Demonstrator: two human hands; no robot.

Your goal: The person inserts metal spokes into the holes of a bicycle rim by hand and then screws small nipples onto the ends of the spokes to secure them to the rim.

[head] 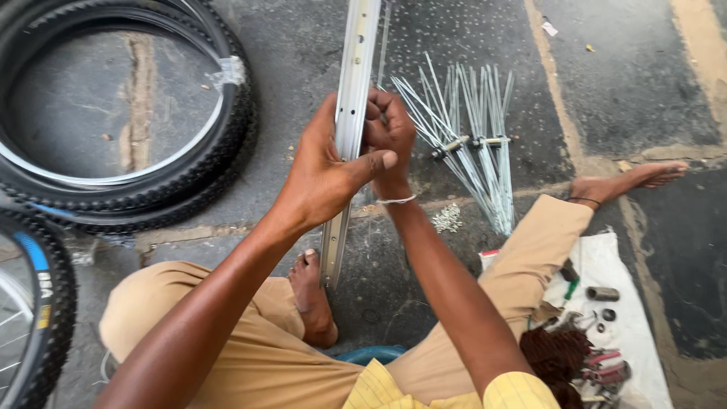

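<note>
A silver bicycle wheel rim [354, 68] stands upright on edge in front of me, its lower end resting by my bare foot [312, 295]. My left hand [322, 170] wraps around the rim from the left, thumb across its face. My right hand [390, 136] grips the rim from the right at the same height, fingers curled on it. A hub with many loose silver spokes [466, 144] fanning out lies on the ground just right of the rim.
Stacked black tyres [129, 113] lie at the upper left; another wheel with a tyre [34, 303] is at the lower left. A white cloth [617, 303] with small tools and metal parts lies at the right. A small pile of spoke nipples [447, 218] sits on the pavement.
</note>
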